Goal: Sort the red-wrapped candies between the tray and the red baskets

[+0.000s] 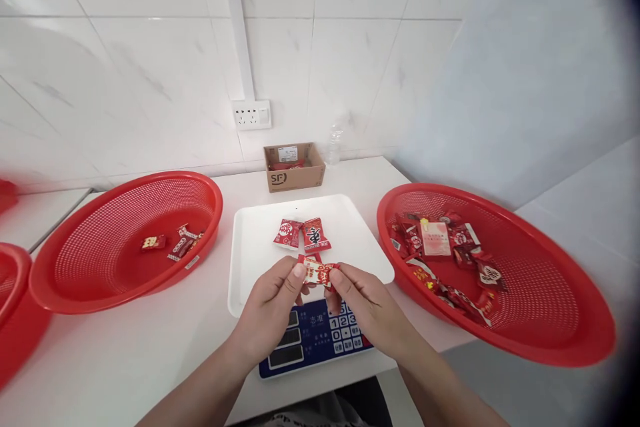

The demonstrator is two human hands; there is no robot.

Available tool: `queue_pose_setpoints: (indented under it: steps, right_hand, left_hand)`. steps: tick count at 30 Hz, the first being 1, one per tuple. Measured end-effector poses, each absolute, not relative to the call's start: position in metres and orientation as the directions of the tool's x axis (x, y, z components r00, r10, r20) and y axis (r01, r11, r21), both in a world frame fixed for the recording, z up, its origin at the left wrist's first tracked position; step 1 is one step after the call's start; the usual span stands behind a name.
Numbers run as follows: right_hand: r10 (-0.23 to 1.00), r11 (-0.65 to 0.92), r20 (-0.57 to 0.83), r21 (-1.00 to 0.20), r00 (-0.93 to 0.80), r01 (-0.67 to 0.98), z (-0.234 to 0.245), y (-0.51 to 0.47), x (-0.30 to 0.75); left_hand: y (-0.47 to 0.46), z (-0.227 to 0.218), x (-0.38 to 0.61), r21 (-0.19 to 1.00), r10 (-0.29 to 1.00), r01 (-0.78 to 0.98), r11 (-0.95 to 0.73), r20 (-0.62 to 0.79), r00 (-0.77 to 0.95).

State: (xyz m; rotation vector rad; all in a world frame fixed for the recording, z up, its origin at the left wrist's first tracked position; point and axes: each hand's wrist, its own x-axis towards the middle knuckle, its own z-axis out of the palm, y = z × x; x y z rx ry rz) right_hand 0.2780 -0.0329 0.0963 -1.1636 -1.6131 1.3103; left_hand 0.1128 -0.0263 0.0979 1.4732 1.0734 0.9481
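Observation:
Both my hands pinch one small red-and-white wrapped candy by its ends, just above the front edge of the white scale tray. My left hand holds the left end and my right hand the right end, fingers closed. Two more red candies lie on the tray behind it. The blue scale keypad shows under my hands.
A red mesh basket at the left holds a few candies. A red basket at the right holds several red packets. A brown cardboard box, a clear bottle and a wall socket are at the back.

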Motion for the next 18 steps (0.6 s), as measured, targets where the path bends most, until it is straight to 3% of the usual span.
queue_pose_setpoints:
  steps: [3, 12, 18]
  right_hand:
    - [0.945, 0.052, -0.014, -0.98, -0.326, 0.194, 0.099, -0.033, 0.279]
    - [0.932, 0.067, -0.012, -0.977, -0.361, 0.204, 0.097, -0.036, 0.275]
    - [0.933, 0.215, 0.035, -0.851, -0.357, 0.478, 0.108, -0.039, 0.312]
  left_hand:
    - [-0.026, 0.092, 0.112, 0.998, 0.954, 0.061, 0.027, -0.045, 0.297]
    - [-0.026, 0.091, 0.113, 0.999, 0.936, 0.033, 0.043, -0.052, 0.348]
    - [-0.024, 0.084, 0.1, 0.996, 0.956, 0.091, 0.015, -0.04, 0.289]
